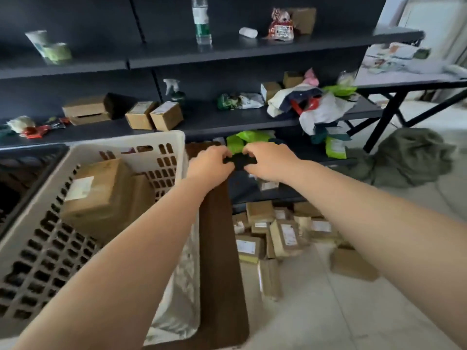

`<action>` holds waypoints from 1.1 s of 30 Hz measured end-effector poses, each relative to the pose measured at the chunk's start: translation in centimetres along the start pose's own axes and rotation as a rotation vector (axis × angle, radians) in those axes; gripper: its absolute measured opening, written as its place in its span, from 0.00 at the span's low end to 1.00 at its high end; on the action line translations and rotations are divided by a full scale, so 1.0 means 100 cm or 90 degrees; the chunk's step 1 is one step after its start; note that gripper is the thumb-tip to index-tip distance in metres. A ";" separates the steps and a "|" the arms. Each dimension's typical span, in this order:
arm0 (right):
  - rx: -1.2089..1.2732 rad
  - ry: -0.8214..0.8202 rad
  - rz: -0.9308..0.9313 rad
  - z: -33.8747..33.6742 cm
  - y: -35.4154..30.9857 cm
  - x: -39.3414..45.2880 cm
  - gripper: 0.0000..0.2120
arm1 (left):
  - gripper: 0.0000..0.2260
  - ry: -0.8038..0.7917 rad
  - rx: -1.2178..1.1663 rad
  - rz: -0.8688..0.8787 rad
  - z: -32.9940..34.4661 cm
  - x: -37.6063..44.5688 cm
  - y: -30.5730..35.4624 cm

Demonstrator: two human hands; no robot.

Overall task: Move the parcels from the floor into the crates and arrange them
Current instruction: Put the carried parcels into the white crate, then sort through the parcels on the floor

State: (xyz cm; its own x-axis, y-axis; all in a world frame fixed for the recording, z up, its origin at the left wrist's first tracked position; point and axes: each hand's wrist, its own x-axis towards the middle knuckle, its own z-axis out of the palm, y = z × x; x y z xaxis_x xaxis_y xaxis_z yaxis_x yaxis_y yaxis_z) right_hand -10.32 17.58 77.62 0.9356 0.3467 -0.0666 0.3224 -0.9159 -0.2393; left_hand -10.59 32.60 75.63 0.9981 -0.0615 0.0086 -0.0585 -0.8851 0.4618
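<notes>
Both hands meet in front of the person, the left hand (211,164) and the right hand (269,161) pinched from either side onto a small black object (240,161) held between their fingertips, just past the far right corner of the white crate (177,145). What the object is cannot be told, as it is dark and mostly covered.

The parcels on the floor (275,233) lie in a loose heap to the right of the crate, beyond the brown board (219,248) that runs along its side. They look like small cardboard boxes with white labels: probably light, stiff and dry enough to grip without slipping. Taking one by two opposite faces should do, and the corners will likely crush if squeezed hard. Several overlap (so lifting a lower one may tumble its neighbours).

Inside the crate a large cardboard box (101,195) already sits tilted against the far wall, with bare space nearer the person.

The floor to the right of the crate is pale tile, smooth and probably slick. Behind the crate stands dark shelving (227,50) carrying more boxes, a bottle and packets.
</notes>
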 end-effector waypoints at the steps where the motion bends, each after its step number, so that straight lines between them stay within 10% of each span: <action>1: -0.030 -0.013 0.007 -0.001 0.029 -0.010 0.21 | 0.16 -0.013 0.037 0.016 0.018 0.002 0.021; 18: 0.076 -0.154 0.198 0.125 0.355 0.034 0.18 | 0.18 -0.223 0.109 -0.112 0.293 0.135 0.106; 33: 0.114 -0.150 0.173 0.496 0.553 0.196 0.17 | 0.17 -0.236 -0.035 -0.329 0.677 0.270 -0.033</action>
State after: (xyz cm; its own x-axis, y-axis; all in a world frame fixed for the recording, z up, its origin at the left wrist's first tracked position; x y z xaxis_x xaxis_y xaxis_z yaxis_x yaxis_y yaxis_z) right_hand 18.74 -16.27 15.08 0.9179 0.1530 -0.3662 0.0186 -0.9383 -0.3453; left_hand 15.14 2.57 14.31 0.8230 0.2026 -0.5307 0.4397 -0.8187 0.3694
